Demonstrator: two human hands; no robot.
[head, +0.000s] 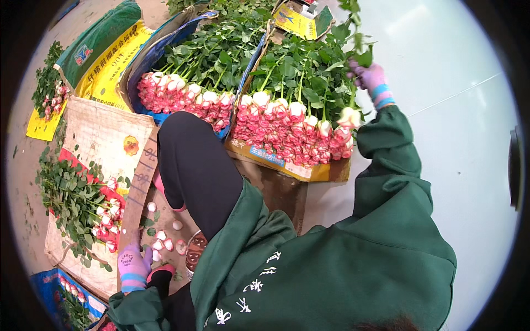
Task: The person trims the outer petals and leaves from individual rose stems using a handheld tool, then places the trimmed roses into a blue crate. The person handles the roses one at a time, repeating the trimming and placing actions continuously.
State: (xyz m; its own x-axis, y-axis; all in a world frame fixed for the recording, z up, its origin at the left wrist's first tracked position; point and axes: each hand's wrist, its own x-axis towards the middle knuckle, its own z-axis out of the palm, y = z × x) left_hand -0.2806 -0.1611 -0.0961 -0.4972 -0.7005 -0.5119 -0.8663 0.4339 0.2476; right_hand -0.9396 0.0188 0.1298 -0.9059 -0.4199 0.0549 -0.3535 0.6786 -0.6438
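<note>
My right hand (369,77), in a pink-lilac knit glove with blue cuff stripes, grips the stem of a cream-white rose (350,118). The bloom hangs below the hand and the leafy stem rises above it. Beneath lies a large pile of pink-and-white roses (285,128), blooms towards me. My left hand (134,265), gloved alike, lies on a wooden board (138,198) with handwritten marks, thumb apart and nothing visible held. Beyond it, a smaller group of roses (107,215) rests on a pale woven sack (107,124).
Another rose pile (184,95) lies in a blue-lined sack left of the large one. A green-and-yellow feed sack (109,58) stands behind. Loose petals (161,240) and a round basket (194,254) are by my feet. A pale smooth surface (447,136) extends right.
</note>
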